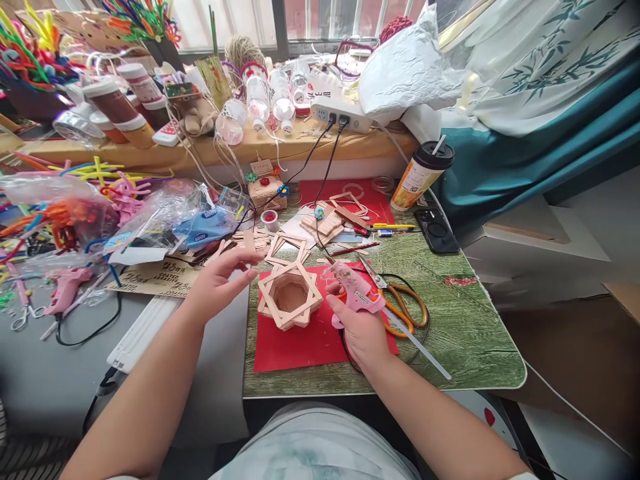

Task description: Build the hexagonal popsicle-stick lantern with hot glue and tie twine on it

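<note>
My right hand [363, 327] is wrapped round a pink glue gun [353, 287], with a long clear glue stick [420, 347] sticking out of its back. The nozzle points up and left, past the right side of a star-shaped stack of wooden sticks [300, 311]. That stack is hollow in the middle and stands on a red sheet [280, 353]. Left of the stack, my left hand [227, 280] hovers with its fingers apart, holding nothing. Just behind the stack lies a loose frame of sticks [289, 250].
Scissors with orange handles [400, 307] lie right of the glue gun. Further back are stacked wooden squares [325, 225], a lidded cup [423, 177] and a black phone [436, 231]. A power strip [343, 117] trails black cords. Craft supplies and a second glue gun [67, 288] are at the left.
</note>
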`<state>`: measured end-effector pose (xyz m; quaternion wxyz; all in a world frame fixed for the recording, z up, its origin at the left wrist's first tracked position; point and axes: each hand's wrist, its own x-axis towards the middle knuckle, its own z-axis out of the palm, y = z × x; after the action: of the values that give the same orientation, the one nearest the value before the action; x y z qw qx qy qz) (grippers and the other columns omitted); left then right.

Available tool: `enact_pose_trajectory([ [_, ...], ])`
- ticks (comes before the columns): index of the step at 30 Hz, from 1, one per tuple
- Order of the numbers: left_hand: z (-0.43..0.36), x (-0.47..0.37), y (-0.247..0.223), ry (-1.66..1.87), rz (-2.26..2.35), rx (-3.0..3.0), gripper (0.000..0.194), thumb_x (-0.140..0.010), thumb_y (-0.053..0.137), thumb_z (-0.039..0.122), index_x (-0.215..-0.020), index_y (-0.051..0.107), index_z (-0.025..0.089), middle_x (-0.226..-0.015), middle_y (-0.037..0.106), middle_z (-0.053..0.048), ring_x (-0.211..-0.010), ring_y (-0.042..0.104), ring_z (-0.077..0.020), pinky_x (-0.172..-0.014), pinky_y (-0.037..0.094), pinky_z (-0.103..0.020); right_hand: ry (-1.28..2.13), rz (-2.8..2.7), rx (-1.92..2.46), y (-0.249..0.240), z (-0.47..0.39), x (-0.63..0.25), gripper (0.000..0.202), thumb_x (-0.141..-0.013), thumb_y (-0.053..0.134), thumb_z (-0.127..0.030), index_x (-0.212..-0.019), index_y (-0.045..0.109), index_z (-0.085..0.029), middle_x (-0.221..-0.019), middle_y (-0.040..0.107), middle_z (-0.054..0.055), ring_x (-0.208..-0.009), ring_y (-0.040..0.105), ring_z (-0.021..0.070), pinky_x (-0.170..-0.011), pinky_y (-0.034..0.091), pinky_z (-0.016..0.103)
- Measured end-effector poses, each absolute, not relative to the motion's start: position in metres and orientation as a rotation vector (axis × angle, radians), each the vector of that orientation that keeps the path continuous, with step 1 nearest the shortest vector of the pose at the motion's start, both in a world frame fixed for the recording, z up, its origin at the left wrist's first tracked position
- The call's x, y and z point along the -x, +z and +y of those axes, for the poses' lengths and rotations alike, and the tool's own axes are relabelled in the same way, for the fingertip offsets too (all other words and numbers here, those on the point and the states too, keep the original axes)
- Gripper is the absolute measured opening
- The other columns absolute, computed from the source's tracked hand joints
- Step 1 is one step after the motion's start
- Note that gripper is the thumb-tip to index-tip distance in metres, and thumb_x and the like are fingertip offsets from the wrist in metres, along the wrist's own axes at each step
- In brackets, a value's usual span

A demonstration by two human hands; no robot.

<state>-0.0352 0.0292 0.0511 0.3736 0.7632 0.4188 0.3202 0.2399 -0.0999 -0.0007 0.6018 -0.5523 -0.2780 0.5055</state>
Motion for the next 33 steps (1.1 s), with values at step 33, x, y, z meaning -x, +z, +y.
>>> enact_pose_trajectory([
  [33,0.017,0.04,-0.015,1.016,0.915,-1.553,0.023,-0.087,0.091,0.045,-0.091,0.086,0.023,-0.095,0.079,-0.01,-0.09,0.074,-0.0233,-0.084,0.062,-0.04,1.223,-0.678,1.239,-0.014,-0.091,-0.232,0.024,-0.085,0.091,-0.04,-0.102,0.081,-0.025,-0.106,0.078,0.007,-0.089,0.069,0.0211,-0.059,0.047,0.028],
])
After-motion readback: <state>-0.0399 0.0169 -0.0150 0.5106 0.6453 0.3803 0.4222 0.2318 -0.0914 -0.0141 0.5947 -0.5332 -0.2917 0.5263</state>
